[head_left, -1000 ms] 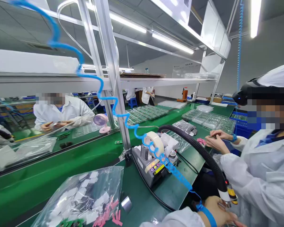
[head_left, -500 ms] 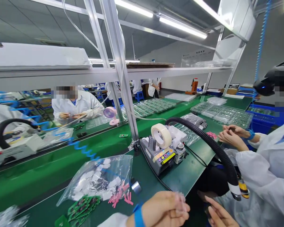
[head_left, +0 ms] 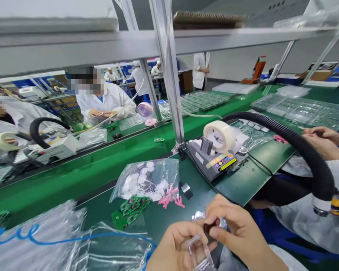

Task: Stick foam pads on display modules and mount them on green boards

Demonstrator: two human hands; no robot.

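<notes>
From where I stand I count two bare hands at work, one object in each. The left hand (head_left: 176, 244) has its fingers curled round one clear plastic frame (head_left: 190, 246); the right hand (head_left: 238, 226) pinches one small dark piece (head_left: 207, 229) between thumb and finger, its grip closed right down. Both objects are up in the hands, the dark piece just above the frame; whether the two touch I cannot tell.

Beyond them on the green table (head_left: 231, 192) lies one clear bag (head_left: 171, 169) of white pieces, too many to count. Pink strips (head_left: 179, 202) are scattered at its edge, and one heap of green circuit boards (head_left: 134, 207) sits just beside it. I see one tape dispenser (head_left: 207, 162) carrying one tape roll (head_left: 228, 137), and one pink fan (head_left: 145, 109). At the right, a co-worker's two hands (head_left: 324, 145) are near one small pink pile (head_left: 280, 139).
</notes>
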